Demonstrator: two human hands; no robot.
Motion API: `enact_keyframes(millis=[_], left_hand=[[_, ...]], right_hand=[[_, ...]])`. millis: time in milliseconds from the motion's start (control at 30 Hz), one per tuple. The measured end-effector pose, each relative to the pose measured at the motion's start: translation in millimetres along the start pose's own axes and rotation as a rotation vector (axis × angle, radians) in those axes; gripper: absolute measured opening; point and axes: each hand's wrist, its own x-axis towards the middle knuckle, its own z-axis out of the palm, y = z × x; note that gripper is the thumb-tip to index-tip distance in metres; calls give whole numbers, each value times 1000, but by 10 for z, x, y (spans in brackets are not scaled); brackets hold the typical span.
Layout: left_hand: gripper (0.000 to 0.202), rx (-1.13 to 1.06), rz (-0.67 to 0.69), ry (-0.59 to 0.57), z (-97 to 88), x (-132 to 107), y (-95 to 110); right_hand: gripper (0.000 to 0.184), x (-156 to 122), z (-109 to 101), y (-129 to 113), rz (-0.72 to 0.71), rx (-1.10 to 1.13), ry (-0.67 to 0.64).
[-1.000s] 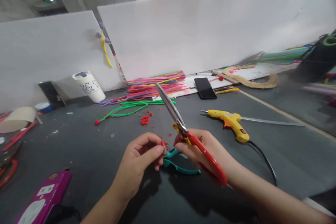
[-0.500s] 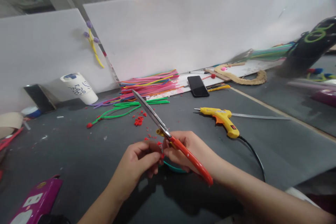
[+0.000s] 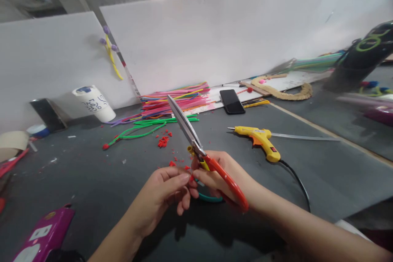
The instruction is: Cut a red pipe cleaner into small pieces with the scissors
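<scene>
My left hand (image 3: 162, 190) pinches a small red fuzzy piece (image 3: 192, 178) between thumb and forefinger, its other fingers loosely curled. Close against it, my right hand (image 3: 229, 170) is closed around red-handled scissors (image 3: 227, 180), whose blades point up and away and look nearly together. The right thumb and fingertips also meet at the red piece. Below the right hand curves a teal strand (image 3: 210, 198), partly hidden by the fingers. Red scraps (image 3: 163, 142) lie on the dark table just beyond both hands.
A yellow glue gun (image 3: 256, 135) with its cord lies to the right. Behind are pipe cleaners (image 3: 178, 100), green stems (image 3: 141, 131), a phone (image 3: 232, 101) and a paper cup (image 3: 95, 104). A purple device (image 3: 46, 229) sits front left; a white partition (image 3: 215, 37) stands behind.
The scissors have tilted more upright, their tips shifting right. My left hand has moved slightly right, and its lower fingers have loosened while the pinch on the red piece stays.
</scene>
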Motion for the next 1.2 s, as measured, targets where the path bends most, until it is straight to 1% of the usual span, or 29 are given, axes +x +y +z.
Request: enact_keyframes(millis=[100,200,333,433,533,600,700,833,900,967,1033,1200], left_hand=[[13,4,-4,34,6,12,-16],[9,54,67,105,11,10,-16],[12,261,226,206,37,-7,13],[12,407,250,237,48,-7,11],[11,462,251,241,39,-6,-9],[10,439,244,230,24,-11,-13],[10,307,209,184,0,-13,-2],[12,118,88,109,-15,9,1],[10,79,33,109,-10,20,-6],[10,66,10,128,-1,22,-10],[11,67,26,149,12,16,-8],[11,146,143,255,45,-4,15]], right_hand=[[5,-4,6,18,-9,9,-30],[4,-7,8,-2,1,-3,-17],[8,-2,-2,-54,34,-60,55],[11,3,1,-59,37,-90,49],[9,4,17,-28,23,-74,16],[7,6,25,-4,14,-64,7],[5,8,23,16,8,-72,11],[5,2,12,9,-14,-90,-12],[5,-3,14,8,-33,-115,-12],[4,-4,17,10,-41,-127,-7],[7,-1,18,10,-33,-115,7],[12,19,2,-7,20,-102,79]])
